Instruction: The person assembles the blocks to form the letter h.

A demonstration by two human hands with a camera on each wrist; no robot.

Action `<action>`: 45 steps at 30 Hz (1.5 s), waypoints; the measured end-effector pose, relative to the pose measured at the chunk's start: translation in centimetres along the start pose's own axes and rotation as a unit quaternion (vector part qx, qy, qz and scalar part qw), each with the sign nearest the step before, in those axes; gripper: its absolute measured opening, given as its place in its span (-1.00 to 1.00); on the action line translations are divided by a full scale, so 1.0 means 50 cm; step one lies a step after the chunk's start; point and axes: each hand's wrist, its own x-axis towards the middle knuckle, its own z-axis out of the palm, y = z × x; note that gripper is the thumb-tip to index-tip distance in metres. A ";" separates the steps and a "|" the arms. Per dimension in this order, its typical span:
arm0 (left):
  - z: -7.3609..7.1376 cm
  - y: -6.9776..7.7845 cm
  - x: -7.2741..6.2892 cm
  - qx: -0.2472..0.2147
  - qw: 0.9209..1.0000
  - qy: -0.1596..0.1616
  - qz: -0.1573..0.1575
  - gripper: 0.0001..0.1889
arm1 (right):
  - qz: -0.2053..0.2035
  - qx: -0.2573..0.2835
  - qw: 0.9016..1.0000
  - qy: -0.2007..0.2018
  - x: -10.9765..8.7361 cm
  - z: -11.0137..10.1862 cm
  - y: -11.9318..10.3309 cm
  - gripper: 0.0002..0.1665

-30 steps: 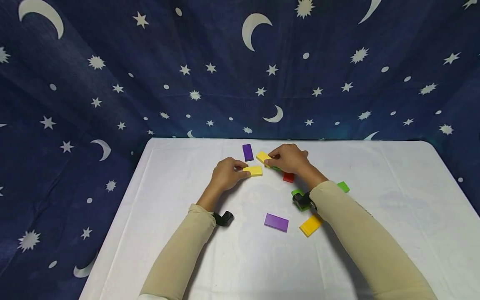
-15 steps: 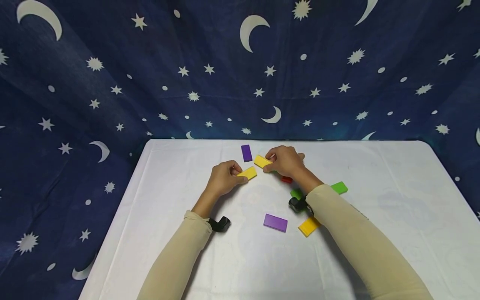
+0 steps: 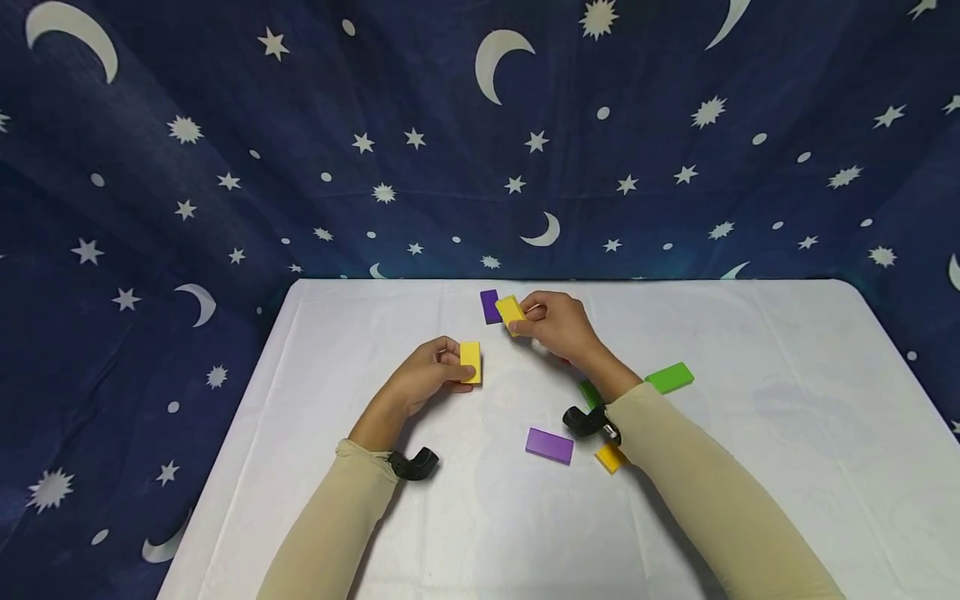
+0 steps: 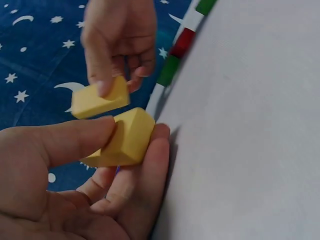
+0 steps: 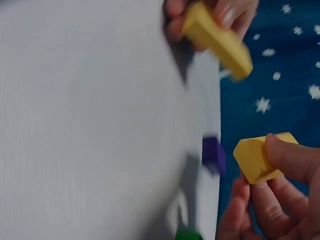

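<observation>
My left hand (image 3: 420,377) pinches a yellow block (image 3: 469,360) between thumb and fingers, its long side pointing away from me. To the right and farther back, my right hand (image 3: 561,323) holds a second yellow block (image 3: 508,310), tilted. This one overlaps part of a dark purple block (image 3: 489,305) behind it. In the left wrist view the left hand's block (image 4: 131,136) appears close in front of the right hand's block (image 4: 102,100). Seen from the right wrist, the two yellow blocks are apart, the right hand's block (image 5: 257,159) being nearer the camera.
On the white table (image 3: 787,467) lie a lighter purple block (image 3: 550,446), an orange-yellow block (image 3: 611,457) partly under the right sleeve, and green blocks (image 3: 670,377) beside the right forearm. A red block (image 4: 183,42) stands between green ones. A starry blue cloth (image 3: 420,125) hangs behind.
My left hand has drawn its yellow block left and toward me, turning it from crosswise to lengthwise. My right hand has shifted left with its block, which is now turned more upright in view.
</observation>
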 end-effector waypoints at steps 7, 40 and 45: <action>-0.029 -0.019 -0.016 0.053 0.998 -0.004 0.013 -0.51 | 0.089 0.191 0.975 -0.068 -0.002 0.054 -0.025 -0.40; 0.006 -0.019 -0.050 0.284 0.958 -0.019 0.046 -0.76 | 0.096 0.193 0.957 -0.196 -0.031 0.082 0.001 -0.43; 0.003 -0.021 -0.051 0.225 0.973 -0.048 0.032 -0.83 | 0.097 0.180 0.958 -0.202 -0.041 0.078 0.004 -0.45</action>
